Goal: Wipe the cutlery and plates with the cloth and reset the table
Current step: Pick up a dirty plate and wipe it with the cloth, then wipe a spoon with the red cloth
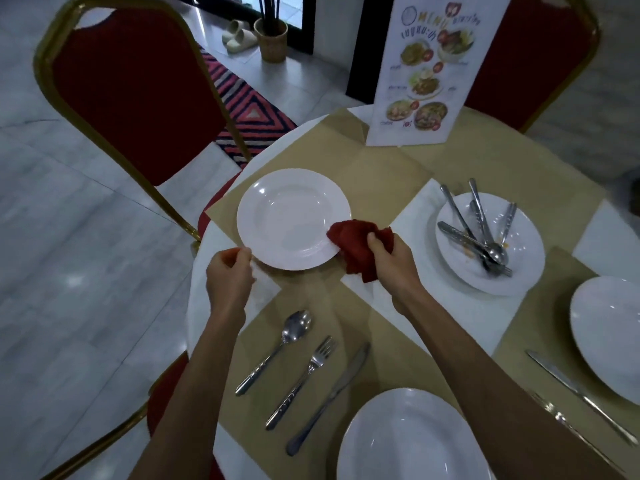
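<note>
Centrally, an empty white plate (294, 220) lies on a tan mat (374, 168). The left hand (228, 275) pinches its near rim, and the right hand (391, 261) clutches a bunched red cloth (360, 244) against its right edge. Another plate (523, 268) (food-smeared) holds heaped cutlery (481, 237). A standing card (419, 71) reads "MENU".
</note>
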A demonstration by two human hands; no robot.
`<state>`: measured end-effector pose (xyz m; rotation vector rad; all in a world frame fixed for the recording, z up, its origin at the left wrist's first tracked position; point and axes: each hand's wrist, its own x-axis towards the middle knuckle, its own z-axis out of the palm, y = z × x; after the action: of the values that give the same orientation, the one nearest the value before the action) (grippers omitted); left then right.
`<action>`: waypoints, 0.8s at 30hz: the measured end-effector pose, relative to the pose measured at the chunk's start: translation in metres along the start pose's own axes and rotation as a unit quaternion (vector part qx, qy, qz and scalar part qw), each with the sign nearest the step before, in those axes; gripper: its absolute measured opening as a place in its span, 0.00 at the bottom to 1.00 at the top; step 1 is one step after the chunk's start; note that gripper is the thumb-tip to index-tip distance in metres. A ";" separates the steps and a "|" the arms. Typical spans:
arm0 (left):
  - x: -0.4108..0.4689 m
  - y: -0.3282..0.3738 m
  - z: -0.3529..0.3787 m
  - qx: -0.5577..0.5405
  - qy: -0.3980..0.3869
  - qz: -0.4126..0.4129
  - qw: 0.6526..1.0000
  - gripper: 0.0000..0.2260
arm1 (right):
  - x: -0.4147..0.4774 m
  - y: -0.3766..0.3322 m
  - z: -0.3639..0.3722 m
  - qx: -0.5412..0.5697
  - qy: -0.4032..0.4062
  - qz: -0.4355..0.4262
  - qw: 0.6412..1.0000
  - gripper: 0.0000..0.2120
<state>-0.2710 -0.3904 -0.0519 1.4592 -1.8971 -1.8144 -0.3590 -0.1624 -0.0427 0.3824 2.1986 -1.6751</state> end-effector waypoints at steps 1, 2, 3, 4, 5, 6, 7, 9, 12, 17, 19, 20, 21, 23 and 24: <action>-0.014 0.004 0.006 0.001 -0.012 0.024 1.000 0.10 | -0.005 -0.001 -0.006 0.012 -0.005 0.000 1.000 0.08; -0.029 0.008 0.014 0.007 -0.039 0.050 0.998 0.08 | -0.012 -0.003 -0.012 0.026 -0.007 0.002 1.000 0.07; -0.045 0.011 0.025 0.021 -0.077 0.072 0.994 0.06 | -0.018 -0.005 -0.019 0.040 -0.009 0.005 0.999 0.08; -0.060 0.014 0.037 0.037 -0.122 0.086 0.988 0.04 | -0.025 -0.007 -0.026 0.056 -0.010 0.010 0.998 0.08; -0.076 0.016 0.051 0.052 -0.172 0.090 0.980 0.03 | -0.031 -0.006 -0.034 0.070 -0.010 0.012 0.997 0.09; -0.090 0.018 0.064 0.062 -0.222 0.089 0.969 0.05 | -0.039 -0.005 -0.043 0.081 -0.010 0.011 0.997 0.10; -0.103 0.019 0.077 0.070 -0.266 0.088 0.957 0.07 | -0.045 -0.004 -0.052 0.089 -0.009 0.009 0.996 0.11; -0.124 0.020 0.099 0.094 -0.323 0.097 0.937 0.11 | -0.058 0.000 -0.072 0.104 -0.007 0.012 0.994 0.11; -0.145 0.019 0.123 0.114 -0.359 0.100 0.921 0.12 | -0.071 0.009 -0.111 0.104 -0.028 0.016 0.994 0.10; -0.176 0.021 0.159 0.140 -0.408 0.121 0.894 0.09 | -0.076 0.030 -0.180 0.068 -0.086 0.016 0.994 0.18; -0.185 0.023 0.176 0.176 -0.418 0.142 0.880 0.09 | -0.078 0.036 -0.206 0.068 -0.123 0.024 0.990 0.22; -0.187 0.023 0.186 0.202 -0.413 0.160 0.874 0.09 | -0.080 0.038 -0.217 0.067 -0.143 0.029 0.987 0.23; -0.190 0.024 0.197 0.231 -0.407 0.178 0.865 0.10 | -0.081 0.041 -0.227 0.068 -0.158 0.032 0.985 0.23; -0.193 0.025 0.218 0.285 -0.412 0.202 0.842 0.12 | -0.082 0.047 -0.244 0.072 -0.145 0.034 0.986 0.18; -0.194 0.026 0.230 0.305 -0.415 0.206 0.832 0.14 | -0.081 0.051 -0.252 0.079 -0.121 0.036 0.989 0.15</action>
<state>-0.3381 -0.1021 0.0057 0.1627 -3.0931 -1.8361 -0.2924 0.0940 0.0087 0.2783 1.8660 -1.7603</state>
